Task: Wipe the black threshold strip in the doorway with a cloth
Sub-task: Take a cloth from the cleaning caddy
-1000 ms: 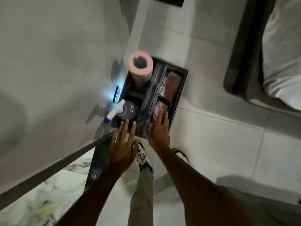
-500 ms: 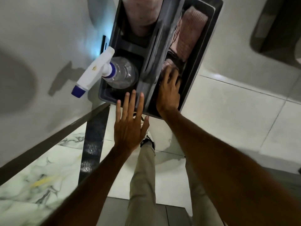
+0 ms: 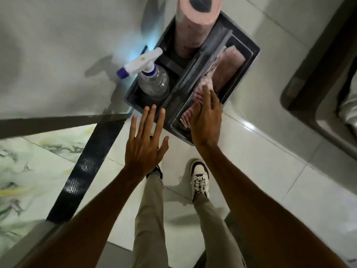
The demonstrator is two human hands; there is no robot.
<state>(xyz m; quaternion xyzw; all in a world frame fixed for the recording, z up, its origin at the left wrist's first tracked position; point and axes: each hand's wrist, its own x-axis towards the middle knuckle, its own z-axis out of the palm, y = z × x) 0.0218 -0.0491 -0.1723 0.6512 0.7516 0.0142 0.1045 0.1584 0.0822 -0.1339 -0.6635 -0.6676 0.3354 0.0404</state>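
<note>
The step in hand was fetching the cloth, not yet wiping. A dark caddy [image 3: 249, 60] stood on the pale tiled floor [image 3: 270, 171] at about one o'clock from the person's feet, against the wall. Its left compartments held a spray bottle [image 3: 152, 82] and, beyond it at twelve o'clock, an upright pink roll [image 3: 193, 26]. The right compartment held folded pinkish cloths, and the right hand [image 3: 206, 120] lay down into that compartment on the nearest cloth [image 3: 204, 85], a pale patterned one. Its fingers [image 3: 207, 93] were laid fairly flat and close together over the fabric; whether they had closed on it could not be told, since the thumb and the underside were hidden.

The left hand [image 3: 144, 144] hovered at eleven o'clock from the feet, just short of the caddy's near edge, its fingers spread wide and holding nothing.

The black threshold strip [image 3: 90, 161] ran along the floor from about seven o'clock up toward eleven o'clock, between the marbled tile on its left and the plain tile under the shoes [image 3: 199, 176]. It showed pale scuffed smears in at least two places and looked untouched.

The next move would likely call for pinching the cloth, lifting it clear of the central handle bar [image 3: 197, 66] and the neighbouring folded cloth, then carrying it down and left to the strip. The person would probably need to crouch further, as the strip lay well apart from the caddy's right side.
</note>
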